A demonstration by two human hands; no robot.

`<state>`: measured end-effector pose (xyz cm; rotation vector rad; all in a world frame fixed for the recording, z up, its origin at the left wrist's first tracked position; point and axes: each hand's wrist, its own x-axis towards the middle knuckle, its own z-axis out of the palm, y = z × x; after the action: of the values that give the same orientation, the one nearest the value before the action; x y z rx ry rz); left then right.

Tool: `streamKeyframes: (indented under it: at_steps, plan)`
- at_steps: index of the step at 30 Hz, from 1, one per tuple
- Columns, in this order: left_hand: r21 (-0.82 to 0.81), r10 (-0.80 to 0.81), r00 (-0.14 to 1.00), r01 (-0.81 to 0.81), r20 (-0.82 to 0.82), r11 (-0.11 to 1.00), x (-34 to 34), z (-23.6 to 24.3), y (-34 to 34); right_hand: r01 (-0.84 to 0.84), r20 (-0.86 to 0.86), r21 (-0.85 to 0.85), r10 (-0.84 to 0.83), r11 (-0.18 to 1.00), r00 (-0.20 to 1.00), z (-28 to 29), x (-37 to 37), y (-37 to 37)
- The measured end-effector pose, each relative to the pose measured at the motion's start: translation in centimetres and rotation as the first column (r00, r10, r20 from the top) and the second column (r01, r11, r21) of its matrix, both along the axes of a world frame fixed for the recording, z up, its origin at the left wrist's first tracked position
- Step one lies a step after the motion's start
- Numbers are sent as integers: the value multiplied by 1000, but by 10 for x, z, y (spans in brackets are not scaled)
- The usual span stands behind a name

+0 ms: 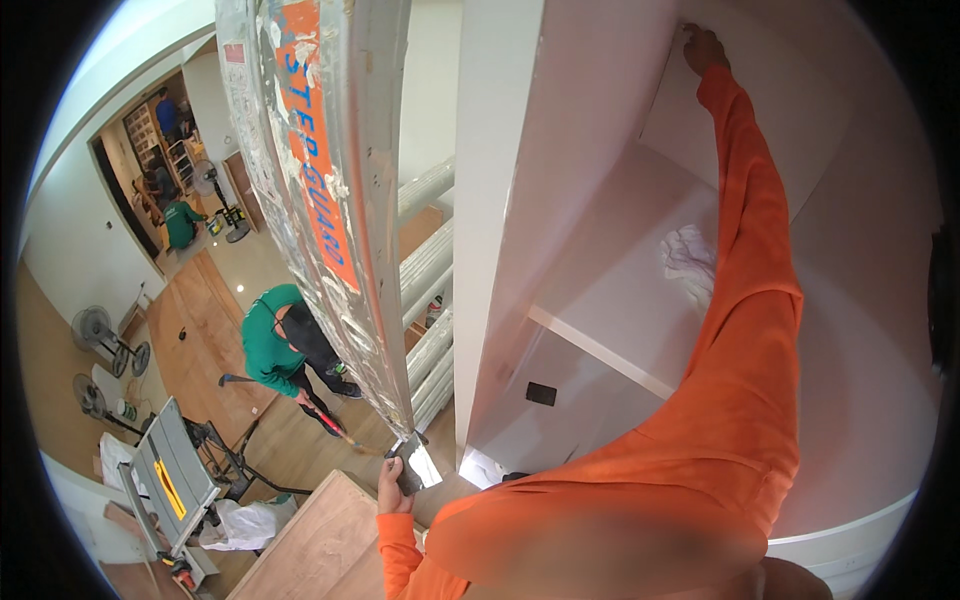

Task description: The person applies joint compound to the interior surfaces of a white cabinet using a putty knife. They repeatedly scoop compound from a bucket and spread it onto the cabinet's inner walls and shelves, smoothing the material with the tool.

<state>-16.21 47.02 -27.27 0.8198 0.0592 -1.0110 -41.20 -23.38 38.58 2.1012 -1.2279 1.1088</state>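
My left hand is low near the middle, closed around the edge of a flat dark plate with a bright white patch on its face. The plate is next to the lower end of a paint-splattered metal ladder with an orange label. My right hand reaches far up at the upper right, against the pale wall panel. Its fingers are bent together; anything in them is too small to make out. A crumpled white cloth lies beside my right sleeve, inside the white cabinet-like recess.
Below left, a person in green bends over a long-handled tool. A table saw, a wooden panel and standing fans stand around the floor. More people work by a far doorway. A dark square is in the recess.
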Motion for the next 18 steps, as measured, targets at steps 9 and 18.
streamKeyframes:
  at_steps: [9,18]
  plan:
    - [22,16,1000,-16,-18,1000,-7,-6,2,50,2,-57,-50,997,999,-11,12,22]
    - [30,-51,999,51,-19,998,-4,-14,1,-50,-13,-193,49,980,999,-21,6,-3]
